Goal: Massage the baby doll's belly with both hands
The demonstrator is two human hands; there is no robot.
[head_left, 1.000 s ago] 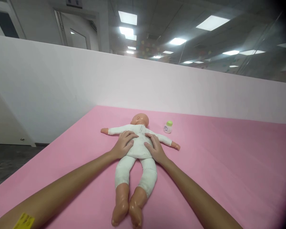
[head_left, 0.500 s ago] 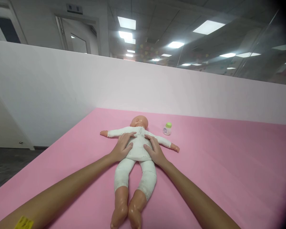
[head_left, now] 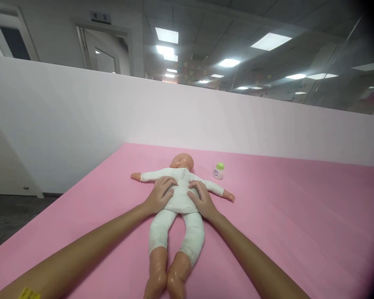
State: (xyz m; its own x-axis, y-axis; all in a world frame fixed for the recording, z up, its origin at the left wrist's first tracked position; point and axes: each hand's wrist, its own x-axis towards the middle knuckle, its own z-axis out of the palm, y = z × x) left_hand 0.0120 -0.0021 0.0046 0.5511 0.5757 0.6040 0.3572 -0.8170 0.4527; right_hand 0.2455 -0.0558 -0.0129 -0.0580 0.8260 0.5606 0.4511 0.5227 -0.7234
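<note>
One doll (head_left: 180, 195) lies under two hands, left hand (head_left: 161, 194) and right hand (head_left: 202, 199), fingers spread flat; one bottle (head_left: 218, 171) nearby.

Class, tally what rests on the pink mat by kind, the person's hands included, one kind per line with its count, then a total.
Baby doll: 1
Small bottle with green cap: 1
Hands, left hand and right hand, both laid flat on the doll's torso: 2
Total: 4, all on the pink mat
</note>
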